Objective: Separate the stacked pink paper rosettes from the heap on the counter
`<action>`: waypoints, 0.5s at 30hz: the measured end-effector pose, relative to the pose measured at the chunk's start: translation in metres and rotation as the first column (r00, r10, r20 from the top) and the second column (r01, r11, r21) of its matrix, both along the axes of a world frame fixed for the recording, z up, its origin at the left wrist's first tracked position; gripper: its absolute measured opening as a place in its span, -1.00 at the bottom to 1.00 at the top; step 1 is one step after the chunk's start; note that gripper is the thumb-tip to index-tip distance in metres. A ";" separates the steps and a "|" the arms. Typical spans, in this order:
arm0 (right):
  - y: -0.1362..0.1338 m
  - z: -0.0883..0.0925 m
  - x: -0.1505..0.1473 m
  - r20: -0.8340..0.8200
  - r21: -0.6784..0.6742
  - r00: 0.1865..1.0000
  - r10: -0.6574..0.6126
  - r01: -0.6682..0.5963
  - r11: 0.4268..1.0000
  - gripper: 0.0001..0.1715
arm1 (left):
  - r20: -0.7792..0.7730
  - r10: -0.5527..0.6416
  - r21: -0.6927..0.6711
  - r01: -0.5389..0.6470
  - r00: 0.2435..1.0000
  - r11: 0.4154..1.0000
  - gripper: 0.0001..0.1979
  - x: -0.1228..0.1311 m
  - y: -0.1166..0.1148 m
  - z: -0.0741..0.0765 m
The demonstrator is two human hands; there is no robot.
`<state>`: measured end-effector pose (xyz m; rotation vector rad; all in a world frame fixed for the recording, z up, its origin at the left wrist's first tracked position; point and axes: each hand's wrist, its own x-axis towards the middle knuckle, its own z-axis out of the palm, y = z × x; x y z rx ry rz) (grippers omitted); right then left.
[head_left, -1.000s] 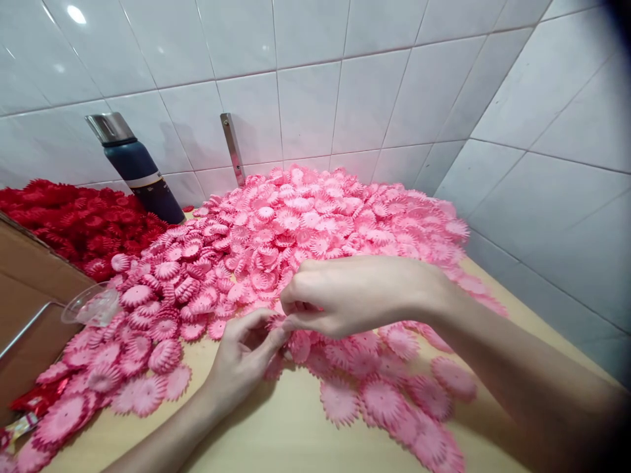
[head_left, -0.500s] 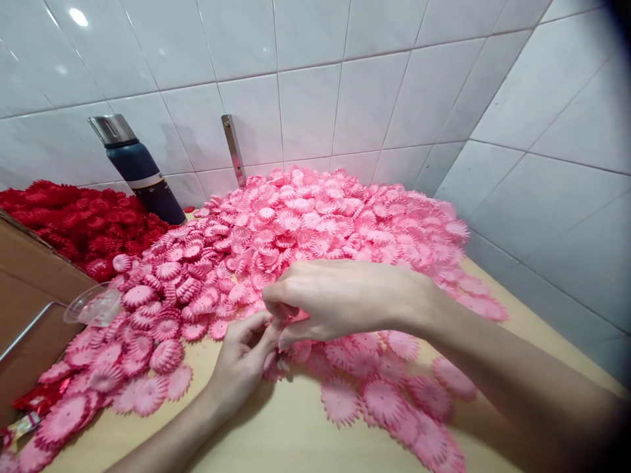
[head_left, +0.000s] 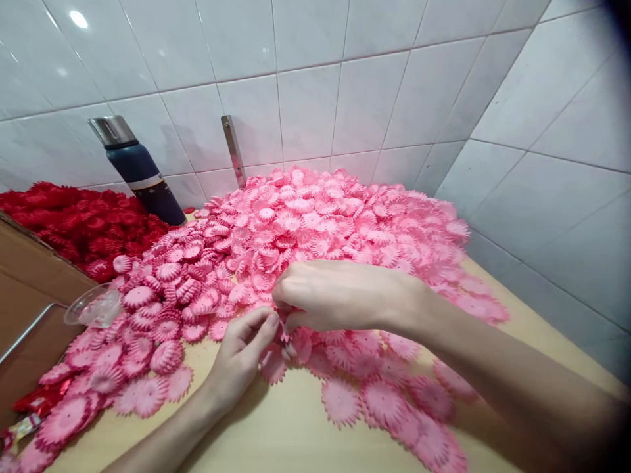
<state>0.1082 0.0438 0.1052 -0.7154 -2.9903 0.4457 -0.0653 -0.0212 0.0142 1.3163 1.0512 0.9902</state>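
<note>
Low over the front of the pink heap, my left hand [head_left: 240, 348] is closed in a pinch, thumb against forefinger. Beside those fingertips shows a small piece of a pink petal disc [head_left: 284, 330], mostly covered by the fingers. My right hand [head_left: 320, 295] arches over from the right with curled fingers, its thumb at the same disc. Its other fingertips are partly hidden. Under and around both hands lie loose pink scalloped petal discs [head_left: 341, 399], thin and round with fringed edges and a small centre hole.
A large heap of pink discs [head_left: 315, 217] rests against the tiled wall. Left of it are red discs [head_left: 83, 220], a dark blue bottle [head_left: 142, 177], a clear plastic cup [head_left: 93, 306] and a cardboard box [head_left: 39, 282]. A metal strip [head_left: 233, 151] stands at the wall.
My right hand has shifted slightly right, and its fingers have come away from my left fingertips. A bit of pink disc now shows between the hands.
</note>
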 end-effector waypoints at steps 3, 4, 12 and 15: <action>0.000 -0.002 0.001 -0.011 -0.005 1.000 -0.002 0.002 1.000 -0.81 | -0.040 0.022 0.055 -0.020 0.999 0.998 -0.72 -0.001 0.002 0.001; 0.000 -0.002 0.001 -0.020 -0.009 1.000 0.003 -0.003 1.000 -0.81 | -0.058 0.023 0.070 -0.019 0.998 0.997 -0.73 -0.001 0.002 0.001; -0.003 0.000 0.000 -0.030 0.002 0.999 0.022 -0.022 1.000 -0.79 | -0.109 0.048 0.103 -0.036 0.993 0.994 -0.76 0.000 0.003 -0.003; -0.003 0.004 -0.002 0.004 -0.045 1.000 0.028 -0.028 0.999 -0.82 | -0.075 -0.003 0.064 0.008 0.997 0.998 -0.77 0.002 0.001 -0.002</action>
